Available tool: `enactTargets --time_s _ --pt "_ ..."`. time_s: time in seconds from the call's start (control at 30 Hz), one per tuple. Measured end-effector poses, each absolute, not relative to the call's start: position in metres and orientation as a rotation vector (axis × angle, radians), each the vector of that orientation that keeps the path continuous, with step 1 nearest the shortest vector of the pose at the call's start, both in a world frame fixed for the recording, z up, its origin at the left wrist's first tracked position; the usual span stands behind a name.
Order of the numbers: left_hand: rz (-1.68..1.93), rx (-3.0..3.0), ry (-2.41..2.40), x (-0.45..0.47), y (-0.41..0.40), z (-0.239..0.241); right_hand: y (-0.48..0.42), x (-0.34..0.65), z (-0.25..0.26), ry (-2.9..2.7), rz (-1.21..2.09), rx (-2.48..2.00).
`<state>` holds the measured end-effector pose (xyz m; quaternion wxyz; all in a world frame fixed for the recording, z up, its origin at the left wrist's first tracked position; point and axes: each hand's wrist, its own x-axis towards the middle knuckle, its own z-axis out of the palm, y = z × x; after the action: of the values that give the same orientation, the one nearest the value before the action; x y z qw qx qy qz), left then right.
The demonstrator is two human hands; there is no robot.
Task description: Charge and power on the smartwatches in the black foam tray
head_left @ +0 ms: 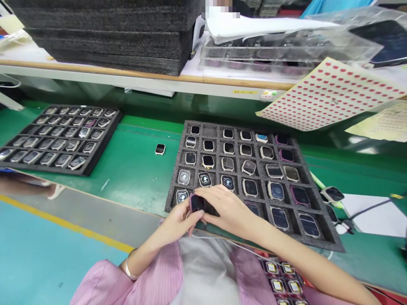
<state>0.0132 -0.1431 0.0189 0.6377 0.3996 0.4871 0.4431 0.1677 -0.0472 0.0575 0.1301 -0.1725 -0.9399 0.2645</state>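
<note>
Both my hands meet at the near edge of a black foam tray (321,239) whose cells hold several smartwatch bodies. My left hand (180,221) pinches a pink-edged watch body (197,203) from the left. My right hand (227,207) lies over the same watch from the right, fingers curled on it. The watch sits just above the tray's front row, beside a lit watch (182,195) in the corner cell.
A second foam tray (95,159) of watches lies at the left on the green bench. One loose watch (160,148) lies between the trays. Stacked foam sheets (121,38), clear trays and a red-dot sticker sheet (330,95) sit on the shelf behind. Another tray (282,279) is on my lap.
</note>
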Motion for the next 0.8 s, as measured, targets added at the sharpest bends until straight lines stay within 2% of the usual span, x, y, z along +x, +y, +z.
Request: enactTargets --time_s 0.17,0.47,0.8 --pt "1.078 0.828 1.146 0.018 -0.143 0.014 -0.046 0.171 0.053 -2.709 0.711 -0.473" --pt "1.134 0.770 1.210 0.018 -0.150 0.018 -0.051 0.173 0.037 -2.561 0.998 -0.491" --pt "1.092 0.764 1.184 0.014 -0.152 0.016 -0.056 0.176 0.029 -2.507 1.044 -0.494"
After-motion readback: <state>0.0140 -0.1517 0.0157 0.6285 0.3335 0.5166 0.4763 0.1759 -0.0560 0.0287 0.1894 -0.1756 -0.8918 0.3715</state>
